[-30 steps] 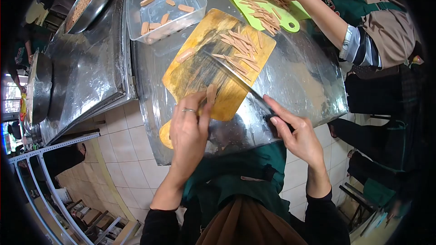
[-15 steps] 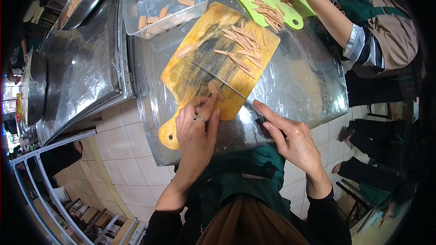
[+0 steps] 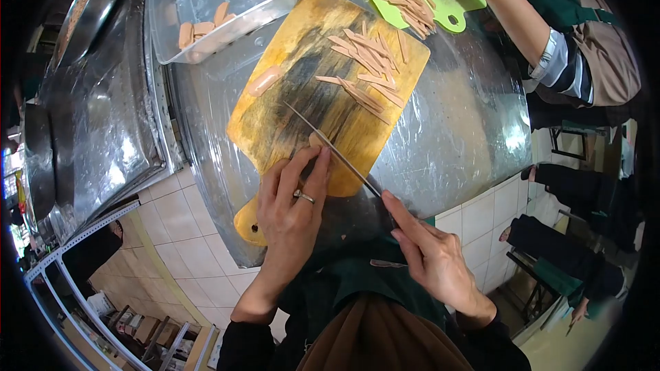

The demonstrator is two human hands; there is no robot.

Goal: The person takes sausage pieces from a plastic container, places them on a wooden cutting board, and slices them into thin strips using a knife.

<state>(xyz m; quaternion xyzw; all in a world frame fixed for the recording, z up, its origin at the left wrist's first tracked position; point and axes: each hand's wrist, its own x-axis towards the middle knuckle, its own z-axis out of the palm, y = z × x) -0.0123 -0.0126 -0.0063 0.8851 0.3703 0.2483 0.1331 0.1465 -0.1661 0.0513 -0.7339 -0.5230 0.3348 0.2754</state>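
On the wooden cutting board (image 3: 275, 120), my left hand (image 3: 292, 196) pins down a sausage piece (image 3: 315, 140) with its fingertips, which cover most of it. My right hand (image 3: 433, 257) grips a knife (image 3: 333, 150), its handle mostly hidden in the fingers. The blade runs diagonally across the board, right beside the left fingertips and the piece. A whole sausage (image 3: 265, 81) lies toward the board's left edge. Thin sausage strips (image 3: 364, 55) are heaped at the board's far right.
A clear plastic tub (image 3: 227, 38) with several sausages stands at the far left. Beyond the board, another person's arm (image 3: 512, 17) reaches over a green cutting board (image 3: 454, 0) with more strips. A metal bowl (image 3: 93, 17) sits on the left table.
The knife has come back toward my left fingertips and now meets the sausage piece. My left fingers have closed farther over that piece. The whole view has shifted slightly.
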